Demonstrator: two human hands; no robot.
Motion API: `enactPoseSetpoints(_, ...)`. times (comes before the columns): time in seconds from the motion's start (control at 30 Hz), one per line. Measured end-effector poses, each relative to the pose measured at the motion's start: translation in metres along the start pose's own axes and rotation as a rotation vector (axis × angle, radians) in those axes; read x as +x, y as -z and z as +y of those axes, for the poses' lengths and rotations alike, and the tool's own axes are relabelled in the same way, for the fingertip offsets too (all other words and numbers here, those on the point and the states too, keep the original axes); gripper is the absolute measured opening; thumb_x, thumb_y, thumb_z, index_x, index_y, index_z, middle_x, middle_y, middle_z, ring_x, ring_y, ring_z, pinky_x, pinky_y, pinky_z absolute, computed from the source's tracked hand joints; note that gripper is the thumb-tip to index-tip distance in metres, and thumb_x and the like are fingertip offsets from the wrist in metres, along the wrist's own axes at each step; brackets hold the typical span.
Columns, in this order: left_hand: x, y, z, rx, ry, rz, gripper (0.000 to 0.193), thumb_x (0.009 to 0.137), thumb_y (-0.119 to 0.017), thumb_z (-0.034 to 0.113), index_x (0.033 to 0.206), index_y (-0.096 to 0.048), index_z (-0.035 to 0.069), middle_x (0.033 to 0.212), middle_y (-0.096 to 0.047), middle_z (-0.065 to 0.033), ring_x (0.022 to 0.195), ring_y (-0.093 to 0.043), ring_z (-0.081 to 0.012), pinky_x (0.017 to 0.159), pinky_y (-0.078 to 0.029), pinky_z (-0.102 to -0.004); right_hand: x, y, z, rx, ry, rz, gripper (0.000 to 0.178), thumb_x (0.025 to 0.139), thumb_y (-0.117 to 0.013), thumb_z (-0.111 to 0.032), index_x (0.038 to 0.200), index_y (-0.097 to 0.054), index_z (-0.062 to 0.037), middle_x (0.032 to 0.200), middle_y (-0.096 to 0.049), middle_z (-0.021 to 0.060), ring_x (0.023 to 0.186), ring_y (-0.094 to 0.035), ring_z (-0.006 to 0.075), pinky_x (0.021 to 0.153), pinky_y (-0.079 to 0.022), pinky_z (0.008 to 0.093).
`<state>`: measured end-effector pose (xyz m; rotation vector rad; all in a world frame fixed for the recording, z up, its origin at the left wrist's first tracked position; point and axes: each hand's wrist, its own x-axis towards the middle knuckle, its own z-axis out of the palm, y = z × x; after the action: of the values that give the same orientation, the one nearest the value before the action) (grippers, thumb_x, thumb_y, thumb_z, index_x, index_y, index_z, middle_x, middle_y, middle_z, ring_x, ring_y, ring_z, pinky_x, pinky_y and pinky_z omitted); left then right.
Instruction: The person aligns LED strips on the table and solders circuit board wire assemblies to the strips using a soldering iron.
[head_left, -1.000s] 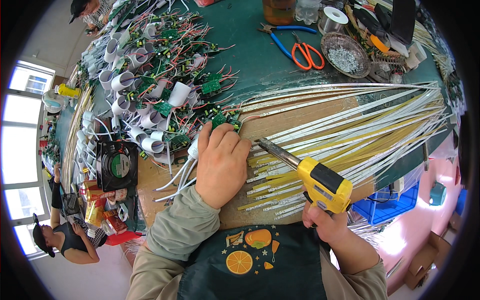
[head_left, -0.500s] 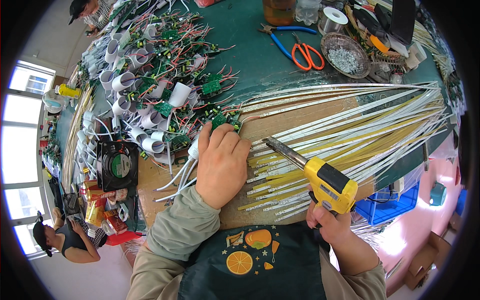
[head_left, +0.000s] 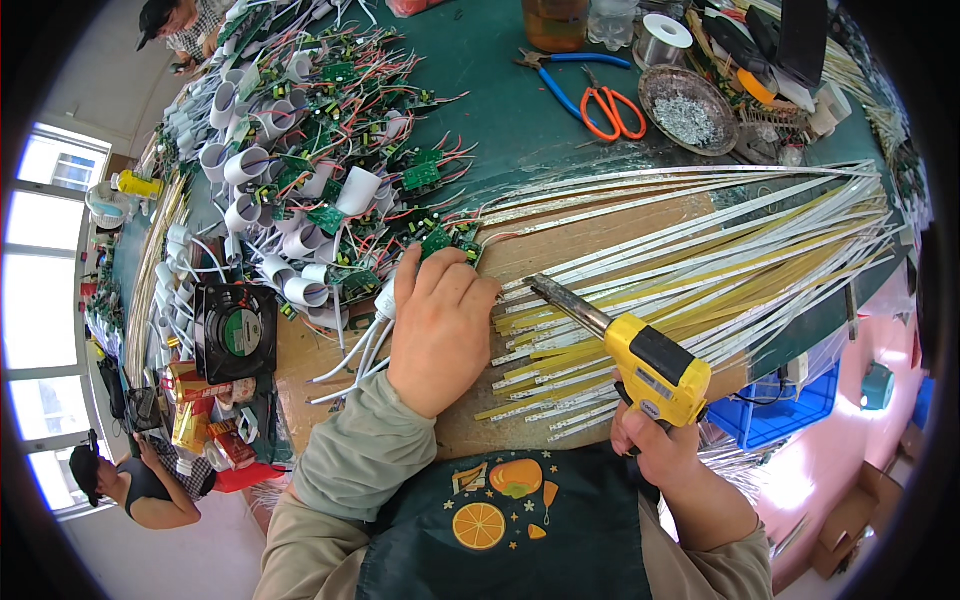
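Note:
In my right hand [head_left: 660,440] is a yellow and black soldering gun [head_left: 655,365], with fingers round its grip. Its metal tip points up and left, near the left ends of the white and yellow LED strips [head_left: 700,262]. My left hand [head_left: 442,335] is closed, back upward, beside the heap of green circuit boards [head_left: 422,176] with red wires and white tubes [head_left: 358,190]. Its curled fingertips meet close to one board [head_left: 437,243]; they hide whatever they pinch. White cables [head_left: 368,355] lie just left of that hand.
Beyond the strips lie blue-handled pliers [head_left: 590,58], orange scissors [head_left: 612,112], a metal dish of small bits [head_left: 685,112] and a solder spool [head_left: 664,40]. A black fan [head_left: 236,332] stands at left. A blue crate [head_left: 775,412] sits lower right. Two people are at left.
Both hands and the soldering gun have shifted very slightly left in the picture. My grip on the gun is the same.

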<state>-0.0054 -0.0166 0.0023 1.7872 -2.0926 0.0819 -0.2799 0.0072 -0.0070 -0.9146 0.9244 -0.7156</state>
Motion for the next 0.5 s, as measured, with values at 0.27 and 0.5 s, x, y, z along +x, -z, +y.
enactPoseSetpoints(0.27, 0.0021, 0.0015, -0.001, -0.064, 0.006, -0.012, 0.019, 0.08, -0.069, 0.002, 0.097, -0.07, 0.011, 0.095, -0.064, -0.0065, 0.112, -0.06, -0.03, 0.11, -0.035, -0.0549, -0.0013, 0.0009, 0.0004, -0.043, 0.028, -0.001, 0.047, 0.094, -0.06, -0.014, 0.134, -0.048, 0.0079, 0.069, -0.056, 0.0074, 0.054, -0.053, 0.0137, 0.052, -0.046, 0.0281)
enactPoseSetpoints(0.5, -0.0007, 0.0, 0.0005, -0.003, 0.011, -0.005, 0.02, 0.08, -0.069, 0.001, 0.097, -0.07, 0.011, 0.095, -0.064, -0.0055, 0.112, -0.06, -0.0293, 0.112, -0.034, -0.0556, 0.0, 0.0008, 0.001, -0.026, 0.022, -0.001, 0.049, 0.093, -0.063, -0.016, 0.134, -0.049, 0.0063, 0.069, -0.055, 0.0067, 0.054, -0.053, 0.0133, 0.052, -0.046, 0.0278)
